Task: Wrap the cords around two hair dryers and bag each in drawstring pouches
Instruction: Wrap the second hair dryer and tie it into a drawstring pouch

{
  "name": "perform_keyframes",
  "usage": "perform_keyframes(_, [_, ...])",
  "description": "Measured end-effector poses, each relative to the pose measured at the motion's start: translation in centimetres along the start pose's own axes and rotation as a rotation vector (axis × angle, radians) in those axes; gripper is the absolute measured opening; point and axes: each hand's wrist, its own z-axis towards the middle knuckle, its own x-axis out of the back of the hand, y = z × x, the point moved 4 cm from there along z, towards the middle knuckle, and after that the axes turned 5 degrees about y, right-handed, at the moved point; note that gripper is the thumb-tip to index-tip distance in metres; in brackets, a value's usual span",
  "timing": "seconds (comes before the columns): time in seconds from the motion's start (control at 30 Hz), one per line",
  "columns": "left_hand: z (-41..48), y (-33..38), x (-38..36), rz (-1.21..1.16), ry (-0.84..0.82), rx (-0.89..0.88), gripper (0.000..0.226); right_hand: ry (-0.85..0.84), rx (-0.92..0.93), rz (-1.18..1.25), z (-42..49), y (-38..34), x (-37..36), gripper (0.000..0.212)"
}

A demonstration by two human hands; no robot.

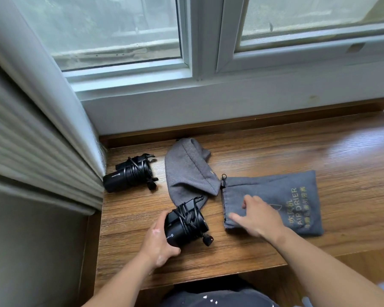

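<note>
Head view showed the cord wound round the near dryer (184, 227) and round the far dryer (129, 173), so the wrapping looked finished. Your left hand (157, 242) held the near dryer by its barrel on the worktop (275, 156). The far dryer lay alone beside the blind (42, 151). Your right hand (257, 216) lay with spread fingers on the mouth of the printed pouch (286, 200), gripping nothing. The plain pouch (186, 171) lay crumpled between the dryers. Neither dryer was bagged, so both baggings remained.
</note>
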Motion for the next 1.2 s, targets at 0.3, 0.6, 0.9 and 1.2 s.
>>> perform_keyframes(0.3, [0.0,0.0,0.4,-0.016,0.006,-0.038,0.113,0.1,-0.123,-0.069,1.1,-2.7,-1.8,0.038])
perform_keyframes(0.6, [0.7,2.2,-0.7,-0.083,0.067,-0.041,0.115,0.079,-0.168,0.222,-1.6,1.6,-3.0,0.007])
perform_keyframes(0.9, [0.6,4.4,-4.4,-0.091,0.134,-0.057,0.113,0.18,-0.093,0.515,-3.7,1.3,-2.1,0.019])
perform_keyframes(1.2, [-0.5,4.6,-5.8,-0.011,0.047,-0.127,0.12,0.212,-0.152,0.579,-1.5,-0.1,-1.0,0.002])
